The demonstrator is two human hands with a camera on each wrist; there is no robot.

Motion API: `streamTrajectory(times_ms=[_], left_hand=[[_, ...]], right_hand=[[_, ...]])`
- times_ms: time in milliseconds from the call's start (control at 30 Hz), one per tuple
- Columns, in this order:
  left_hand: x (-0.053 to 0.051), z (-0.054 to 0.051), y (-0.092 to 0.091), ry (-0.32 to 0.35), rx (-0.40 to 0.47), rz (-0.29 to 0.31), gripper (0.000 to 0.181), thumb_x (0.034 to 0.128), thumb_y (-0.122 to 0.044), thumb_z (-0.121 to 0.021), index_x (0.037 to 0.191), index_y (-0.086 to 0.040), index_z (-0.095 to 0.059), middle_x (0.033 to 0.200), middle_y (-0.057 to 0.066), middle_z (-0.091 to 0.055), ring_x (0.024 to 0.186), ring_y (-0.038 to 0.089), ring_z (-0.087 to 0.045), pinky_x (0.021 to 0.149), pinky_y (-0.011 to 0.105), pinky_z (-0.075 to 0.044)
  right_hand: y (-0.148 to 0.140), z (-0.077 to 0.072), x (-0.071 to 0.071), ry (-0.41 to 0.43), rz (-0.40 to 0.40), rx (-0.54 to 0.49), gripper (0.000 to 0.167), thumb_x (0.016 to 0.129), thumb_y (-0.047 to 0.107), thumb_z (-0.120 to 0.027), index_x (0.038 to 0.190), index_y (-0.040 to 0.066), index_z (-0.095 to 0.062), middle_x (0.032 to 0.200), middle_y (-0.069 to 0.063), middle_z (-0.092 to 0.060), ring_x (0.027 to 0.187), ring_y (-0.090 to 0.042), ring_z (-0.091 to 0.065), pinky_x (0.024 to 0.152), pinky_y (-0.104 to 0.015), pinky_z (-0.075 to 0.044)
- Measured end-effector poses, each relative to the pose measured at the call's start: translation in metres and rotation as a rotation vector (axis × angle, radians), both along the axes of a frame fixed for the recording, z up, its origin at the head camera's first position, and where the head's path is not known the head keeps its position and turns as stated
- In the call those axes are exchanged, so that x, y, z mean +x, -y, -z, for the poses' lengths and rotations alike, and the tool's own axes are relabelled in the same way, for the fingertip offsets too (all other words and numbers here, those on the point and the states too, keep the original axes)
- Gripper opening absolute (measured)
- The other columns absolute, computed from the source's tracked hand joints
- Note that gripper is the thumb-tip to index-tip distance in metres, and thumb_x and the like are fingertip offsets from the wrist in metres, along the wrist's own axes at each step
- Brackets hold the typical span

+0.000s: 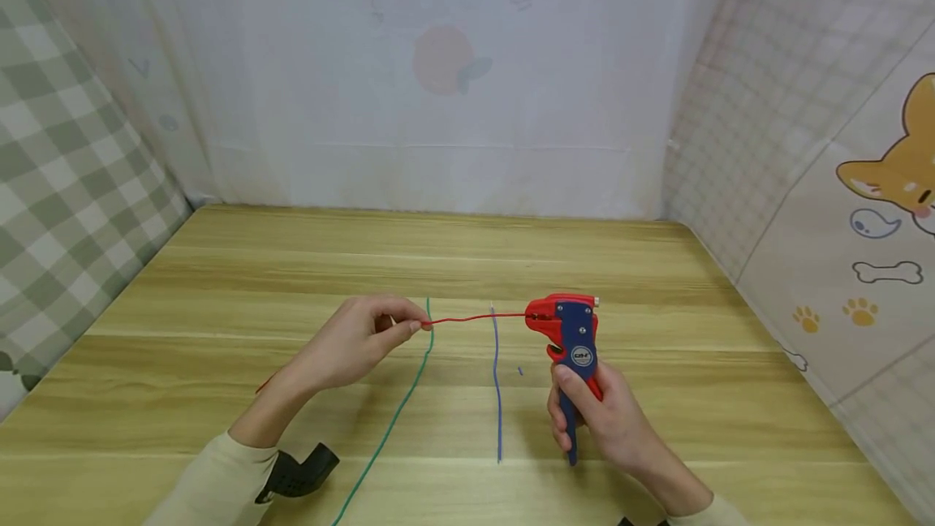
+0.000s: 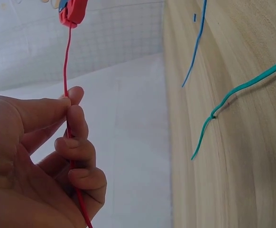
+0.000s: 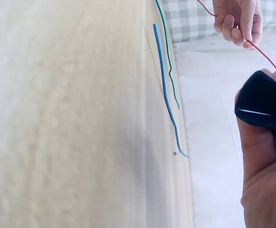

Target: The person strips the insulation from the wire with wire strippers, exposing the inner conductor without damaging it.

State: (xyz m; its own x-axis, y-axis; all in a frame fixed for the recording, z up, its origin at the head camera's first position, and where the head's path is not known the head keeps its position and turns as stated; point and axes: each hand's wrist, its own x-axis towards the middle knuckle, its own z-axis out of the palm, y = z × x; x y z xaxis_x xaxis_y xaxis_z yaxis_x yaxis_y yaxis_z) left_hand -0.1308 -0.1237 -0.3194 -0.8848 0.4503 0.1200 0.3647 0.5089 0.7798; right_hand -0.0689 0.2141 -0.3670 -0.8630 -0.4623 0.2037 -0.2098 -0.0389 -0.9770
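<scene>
My left hand (image 1: 365,339) pinches a red wire (image 1: 475,317) between thumb and fingertips; in the left wrist view the wire (image 2: 66,61) runs on down across the palm of the hand (image 2: 48,142). Its far end enters the jaws of a red and blue wire stripper (image 1: 577,331). Around the stripper's handle are the fingers of my right hand (image 1: 606,416), thumb on the near side. The right wrist view shows the dark handle end (image 3: 263,100) in the hand (image 3: 266,190). Whether the jaws are closed on the wire I cannot tell.
A blue wire (image 1: 497,380) lies on the wooden table (image 1: 292,258) between the hands, with a short blue piece (image 1: 520,371) to its right. Left of it lies a long green wire (image 1: 398,412), reaching the near edge of view. White and checked cloths hang around the table.
</scene>
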Motion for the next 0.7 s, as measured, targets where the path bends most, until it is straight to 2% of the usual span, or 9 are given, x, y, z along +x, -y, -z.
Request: streamTrajectory(times_ms=[133,333,700], left_hand=[[0.0001,-0.0009,0.0011,-0.001,0.011,0.006,0.019,0.1041,-0.011,-0.064,0.109,-0.018,-0.080,0.099,-0.002,-0.075,0.066,0.009,-0.049,0.061,0.025,-0.042],[-0.0008,-0.0007,0.0043,-0.009,0.026,0.037,0.018,0.1049,-0.011,-0.063,0.112,-0.014,-0.080,0.108,0.003,-0.078,0.076,0.012,-0.057,0.066,0.026,-0.045],[-0.0018,-0.0022,0.0056,-0.003,0.044,0.064,0.019,0.1048,-0.009,-0.063,0.114,-0.010,-0.079,0.111,0.007,-0.078,0.087,0.014,-0.064,0.071,0.025,-0.049]], right_hand=[[0.0008,0.0015,0.0001,0.005,-0.006,-0.007,0.024,0.116,0.008,-0.033,0.104,0.007,-0.055,0.073,-0.003,-0.061,0.052,-0.021,-0.062,0.047,-0.039,-0.056],[-0.0024,0.0058,-0.0020,0.030,-0.079,-0.060,0.024,0.115,0.004,-0.032,0.112,0.008,-0.055,0.082,0.004,-0.067,0.062,-0.012,-0.069,0.054,-0.039,-0.060],[-0.0067,0.0021,-0.0068,0.079,-0.153,-0.053,0.023,0.115,0.005,-0.032,0.114,0.006,-0.055,0.090,0.002,-0.069,0.075,-0.014,-0.074,0.069,-0.041,-0.065]])
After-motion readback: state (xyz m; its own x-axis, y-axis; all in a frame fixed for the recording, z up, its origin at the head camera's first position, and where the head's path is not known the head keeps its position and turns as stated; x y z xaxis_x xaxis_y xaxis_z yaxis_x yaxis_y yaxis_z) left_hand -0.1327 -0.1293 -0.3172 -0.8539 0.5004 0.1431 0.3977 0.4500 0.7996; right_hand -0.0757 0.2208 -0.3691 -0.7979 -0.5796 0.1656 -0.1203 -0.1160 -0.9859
